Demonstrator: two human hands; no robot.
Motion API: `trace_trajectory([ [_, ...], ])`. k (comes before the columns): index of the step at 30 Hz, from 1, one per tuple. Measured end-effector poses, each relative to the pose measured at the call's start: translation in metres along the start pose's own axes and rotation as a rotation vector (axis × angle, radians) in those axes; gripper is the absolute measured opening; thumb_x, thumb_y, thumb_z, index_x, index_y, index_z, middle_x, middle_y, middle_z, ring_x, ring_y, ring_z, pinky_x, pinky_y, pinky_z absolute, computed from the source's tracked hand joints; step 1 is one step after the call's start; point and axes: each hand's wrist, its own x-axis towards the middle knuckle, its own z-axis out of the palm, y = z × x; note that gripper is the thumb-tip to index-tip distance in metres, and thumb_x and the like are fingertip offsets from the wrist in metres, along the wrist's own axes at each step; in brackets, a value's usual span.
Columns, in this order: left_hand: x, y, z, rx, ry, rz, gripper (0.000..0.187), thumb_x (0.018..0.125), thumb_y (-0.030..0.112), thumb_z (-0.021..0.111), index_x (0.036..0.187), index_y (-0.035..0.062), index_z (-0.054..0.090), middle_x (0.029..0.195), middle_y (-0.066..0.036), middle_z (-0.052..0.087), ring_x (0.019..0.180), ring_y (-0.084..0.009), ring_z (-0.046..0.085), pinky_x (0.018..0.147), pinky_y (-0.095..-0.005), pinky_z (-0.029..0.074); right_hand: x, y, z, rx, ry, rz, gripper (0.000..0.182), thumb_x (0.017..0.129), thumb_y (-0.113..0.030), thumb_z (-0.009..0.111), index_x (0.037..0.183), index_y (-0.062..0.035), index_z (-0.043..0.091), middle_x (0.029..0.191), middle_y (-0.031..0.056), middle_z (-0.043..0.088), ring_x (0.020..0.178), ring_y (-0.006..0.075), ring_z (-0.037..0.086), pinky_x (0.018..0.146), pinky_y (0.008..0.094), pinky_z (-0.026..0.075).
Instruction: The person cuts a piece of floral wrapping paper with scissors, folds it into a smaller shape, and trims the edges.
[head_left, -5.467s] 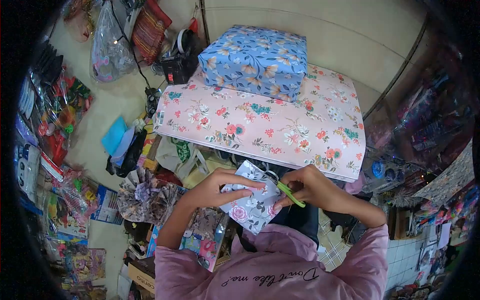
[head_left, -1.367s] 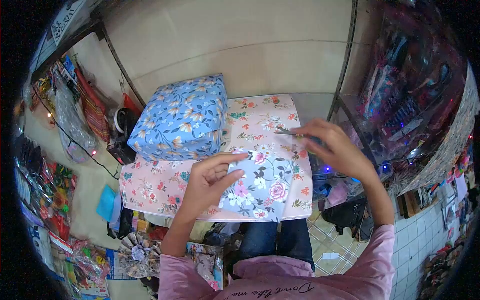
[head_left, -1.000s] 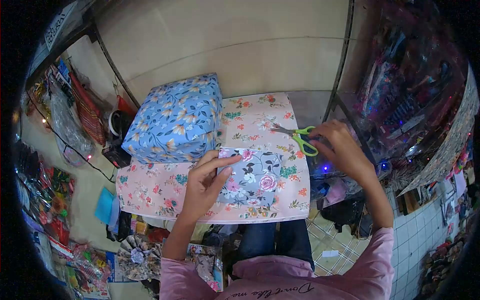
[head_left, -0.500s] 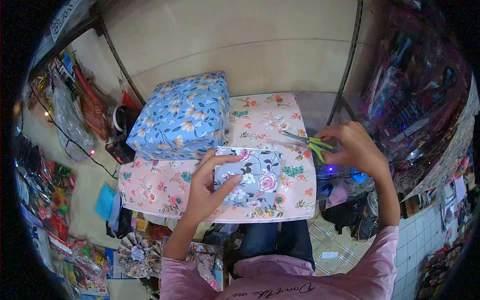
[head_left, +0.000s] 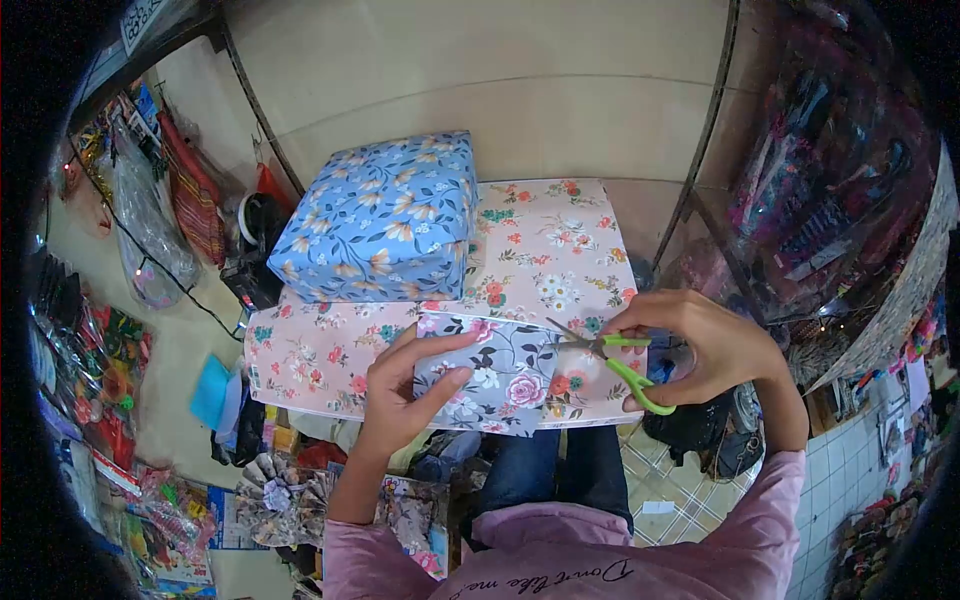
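My left hand (head_left: 410, 385) grips the left side of a grey floral paper piece (head_left: 510, 370) with pink roses, near the front edge of the pink floral table surface (head_left: 570, 240). Green-handled scissors (head_left: 600, 345) are in my right hand (head_left: 690, 350), thumb and fingers at the handles. Their blades are spread apart and point left at the paper's right edge. A box wrapped in blue floral paper (head_left: 385, 220) sits behind my left hand, at the table's back left.
Plastic-wrapped goods (head_left: 810, 180) stand at the right. Bagged items and a string of lights hang along the left wall. A turquoise object (head_left: 211, 392) lies left of the table. A grey pleated paper decoration (head_left: 280, 495) is below left.
My right hand has come down with the scissors, whose blades are now spread beside the paper. The paper and my left hand are slightly lower and further left, and the view has shifted.
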Motion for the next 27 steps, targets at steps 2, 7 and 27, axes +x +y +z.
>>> trace_trajectory([
  [2,-0.005,0.001,-0.003,0.007,0.004,0.002,0.033,0.079,-0.003,0.067,0.111,-0.0013,0.062,0.109,-0.012,0.059,0.102,-0.0173,0.056,0.088,-0.0287,0.042,0.004,-0.002,0.003,0.028,-0.029,-0.003,0.053,0.066,-0.027,0.073,0.106,0.0048,0.059,0.097,0.0182,0.062,0.091,0.0307,0.060,0.082,0.0371,0.046],
  [7,-0.018,0.007,-0.008,0.016,0.021,-0.022,0.033,0.078,-0.003,0.068,0.110,-0.0003,0.063,0.107,-0.011,0.060,0.099,-0.0167,0.056,0.087,-0.0284,0.042,0.014,-0.012,0.009,0.085,-0.086,0.003,0.049,0.066,-0.026,0.072,0.104,0.0021,0.061,0.094,0.0163,0.063,0.089,0.0289,0.060,0.079,0.0361,0.046],
  [27,-0.049,0.004,-0.021,0.013,0.037,-0.067,0.032,0.077,-0.002,0.067,0.109,-0.0014,0.063,0.107,-0.013,0.061,0.100,-0.0177,0.057,0.088,-0.0287,0.042,0.010,-0.015,0.029,0.271,-0.113,-0.013,0.033,0.073,-0.010,0.071,0.104,-0.0007,0.064,0.075,0.0064,0.063,0.065,0.0123,0.057,0.063,0.0285,0.045],
])
